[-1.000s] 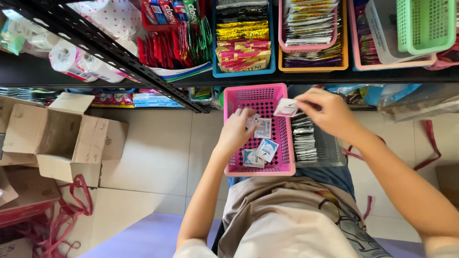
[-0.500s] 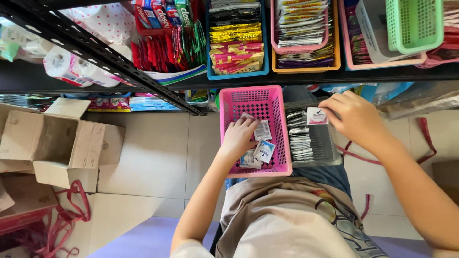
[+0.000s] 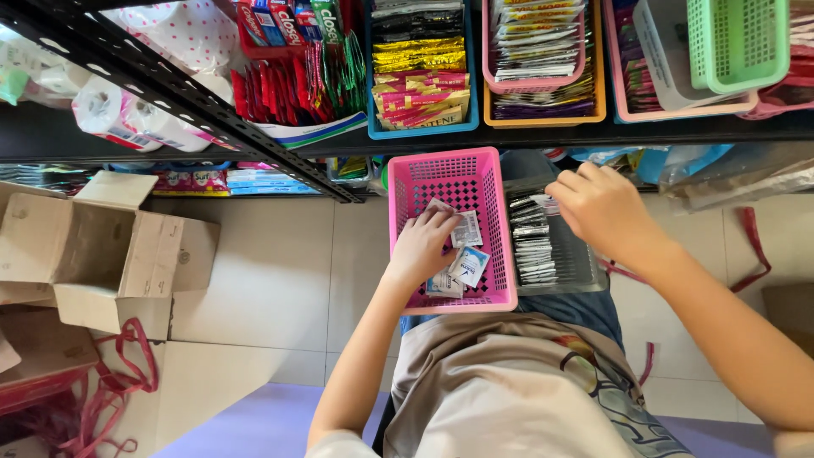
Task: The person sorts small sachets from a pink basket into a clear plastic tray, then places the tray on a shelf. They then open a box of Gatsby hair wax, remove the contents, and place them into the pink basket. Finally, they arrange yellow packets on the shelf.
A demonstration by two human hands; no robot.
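Note:
A pink plastic basket rests on my lap with a few small sachets in it. My left hand reaches into it, fingers curled on a white sachet. Beside it on the right is a grey basket holding a packed row of dark and white sachets. My right hand hovers over the far end of that row, fingers bent down, with a white sachet's edge showing at the fingertips.
A dark shelf ahead carries blue, orange, pink and green baskets of sachets and toothpaste boxes. Tissue rolls lie at left. An open cardboard box and red straps sit on the tiled floor.
My right hand carried a small white sachet from above the pink basket rightward and down to the grey basket's row. My left hand stayed among the sachets in the pink basket.

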